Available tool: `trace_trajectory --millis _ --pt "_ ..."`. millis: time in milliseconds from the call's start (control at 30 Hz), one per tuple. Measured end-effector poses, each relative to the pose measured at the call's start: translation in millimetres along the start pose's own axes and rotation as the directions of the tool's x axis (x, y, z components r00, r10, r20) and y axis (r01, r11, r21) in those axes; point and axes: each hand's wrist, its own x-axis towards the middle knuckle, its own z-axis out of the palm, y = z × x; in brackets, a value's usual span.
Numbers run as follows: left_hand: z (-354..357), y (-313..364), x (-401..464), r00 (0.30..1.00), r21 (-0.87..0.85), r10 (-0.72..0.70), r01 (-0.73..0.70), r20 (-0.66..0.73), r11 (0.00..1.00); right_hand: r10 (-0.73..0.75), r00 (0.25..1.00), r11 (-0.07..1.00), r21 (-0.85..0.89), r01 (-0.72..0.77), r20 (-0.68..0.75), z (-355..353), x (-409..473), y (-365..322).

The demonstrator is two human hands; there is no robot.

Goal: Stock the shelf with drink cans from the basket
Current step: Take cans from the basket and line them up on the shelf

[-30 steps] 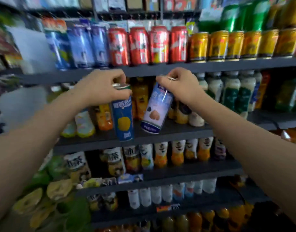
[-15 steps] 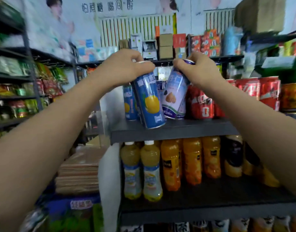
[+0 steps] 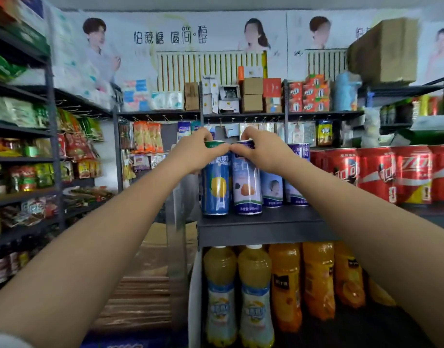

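A tall blue can with a yellow fruit picture (image 3: 216, 189) stands upright at the left end of the dark shelf (image 3: 261, 231), and my left hand (image 3: 199, 153) grips it around the top. Beside it on the right stands a white-and-blue can with an orange fruit picture (image 3: 247, 189), held at its top by my right hand (image 3: 260, 150). The two cans touch side by side, their bases on the shelf near the front edge. My thumbs meet between the can tops. The basket is out of sight.
Two more white-blue cans (image 3: 272, 189) stand behind and to the right, then a row of red cans (image 3: 376, 174). Juice bottles (image 3: 256, 297) fill the shelf below. Snack racks (image 3: 27, 156) line the left aisle; stacked cardboard (image 3: 140, 297) lies on the floor.
Both cans went from tilted in the air to upright on the shelf's left end. My hands came closer together, and the view rose toward the upper shelf.
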Motion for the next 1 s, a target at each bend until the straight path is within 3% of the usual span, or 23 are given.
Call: trace_trajectory --millis 167,300,500,800,900,1000 --pt "22.9 -12.4 -11.1 0.99 -0.075 0.1 -0.093 0.097 0.993 -0.099 0.992 0.96 -0.254 0.116 0.081 6.9 2.9 8.7" --pt "27.5 -19.4 -13.3 0.983 -0.137 0.126 -0.108 0.13 0.985 -0.103 0.985 0.966 -0.22 0.132 0.14 7.8 -1.8 17.7" --pt "33.4 -9.6 0.0 0.98 0.136 0.129 -0.149 0.151 0.979 -0.092 0.99 0.919 -0.374 0.125 0.104 12.8 2.8 15.8" --pt "34.9 -15.2 -13.4 0.991 0.35 0.119 -0.134 0.064 0.927 -0.07 0.992 0.942 -0.32 0.101 0.104 16.1 -7.0 20.5" --pt "19.0 -3.6 -37.2 0.97 0.443 0.233 -0.18 -0.068 0.878 -0.116 0.993 0.966 -0.231 0.114 0.004 -3.2 -30.5 22.5" --pt "6.4 19.2 -71.9 0.925 0.444 0.379 -0.349 0.024 0.825 -0.221 0.975 0.95 -0.233 0.207 -0.033 -31.2 -70.8 21.5"
